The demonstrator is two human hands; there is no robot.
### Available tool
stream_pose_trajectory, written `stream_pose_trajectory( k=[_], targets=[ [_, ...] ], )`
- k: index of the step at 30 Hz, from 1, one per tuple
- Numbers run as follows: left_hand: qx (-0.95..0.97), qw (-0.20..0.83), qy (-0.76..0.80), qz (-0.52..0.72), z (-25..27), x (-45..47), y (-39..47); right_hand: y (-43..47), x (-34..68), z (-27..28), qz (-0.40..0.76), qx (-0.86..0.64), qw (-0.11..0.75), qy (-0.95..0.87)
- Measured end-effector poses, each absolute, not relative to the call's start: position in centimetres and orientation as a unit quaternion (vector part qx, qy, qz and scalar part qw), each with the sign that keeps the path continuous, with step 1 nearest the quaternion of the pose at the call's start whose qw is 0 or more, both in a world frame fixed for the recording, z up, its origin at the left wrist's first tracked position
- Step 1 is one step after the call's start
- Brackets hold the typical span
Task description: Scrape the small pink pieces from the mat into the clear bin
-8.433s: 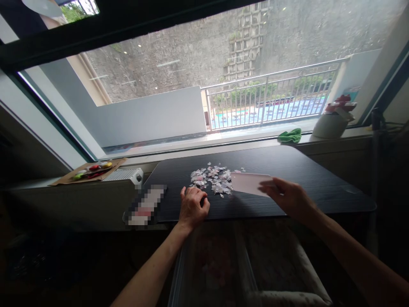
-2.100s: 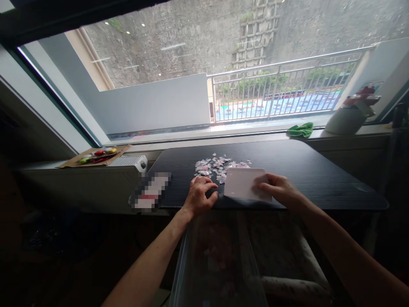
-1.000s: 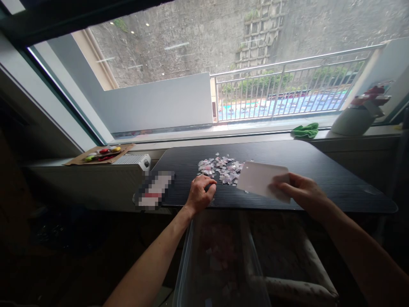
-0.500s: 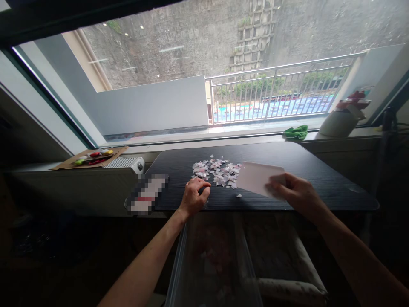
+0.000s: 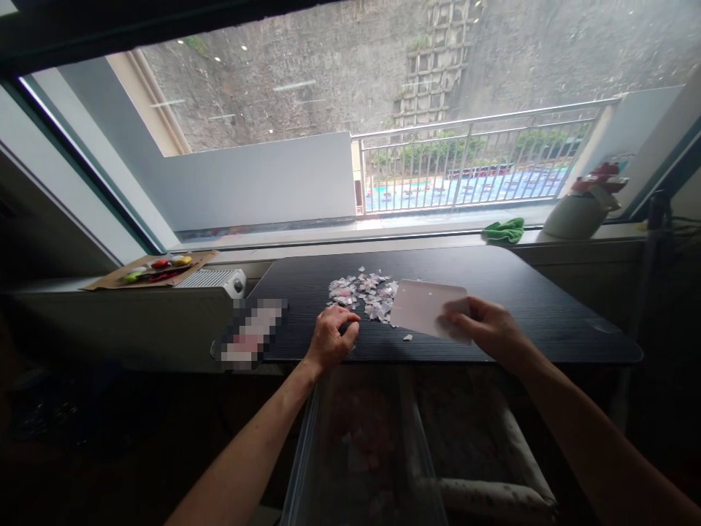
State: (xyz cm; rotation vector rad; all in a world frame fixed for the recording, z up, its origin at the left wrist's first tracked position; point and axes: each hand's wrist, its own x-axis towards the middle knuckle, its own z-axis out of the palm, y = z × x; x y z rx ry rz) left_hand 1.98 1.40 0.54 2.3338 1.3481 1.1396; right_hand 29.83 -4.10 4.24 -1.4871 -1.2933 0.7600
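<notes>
My right hand (image 5: 482, 325) grips the near end of a thin, pale card (image 5: 419, 307) with rounded corners. The card's far end meets the right side of a pile of torn paper scraps (image 5: 377, 296) on the dark table (image 5: 526, 307). At the table's front edge, my left hand (image 5: 333, 340) is closed with curled fingers; whatever they hold, if anything, is hidden. One loose paper scrap (image 5: 407, 338) lies apart, in front of the card. Below the edge stands a clear plastic bin (image 5: 430, 446) with dim paper pieces inside.
A blurred-out item (image 5: 252, 332) lies at the table's left end. Past it, a white heater (image 5: 211, 281) carries cardboard with coloured things. On the windowsill are a green cloth (image 5: 504, 230) and a pale jug-like container (image 5: 575, 213). A pale-framed piece (image 5: 498, 489) sits beside the bin.
My right hand and the card have moved left, into the right side of the scraps, which now reach less far right. My left hand has hardly moved.
</notes>
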Motion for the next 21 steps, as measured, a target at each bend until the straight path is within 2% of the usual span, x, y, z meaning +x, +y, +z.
stream_pose_trajectory(
  k=[7,15,21],
  targets=[
    [0.794,0.107,0.455,0.388,0.4,2.0,1.5,-3.5,30.6,4.2,0.306,-0.658,0.477,-0.496],
    [0.794,0.102,0.459,0.386,0.5,2.0,1.3,-3.0,29.9,3.9,0.412,-0.609,0.507,-0.449],
    [0.794,0.105,0.455,0.389,0.4,2.0,1.4,-3.7,30.4,4.2,0.372,-0.636,0.492,-0.463]
  ],
)
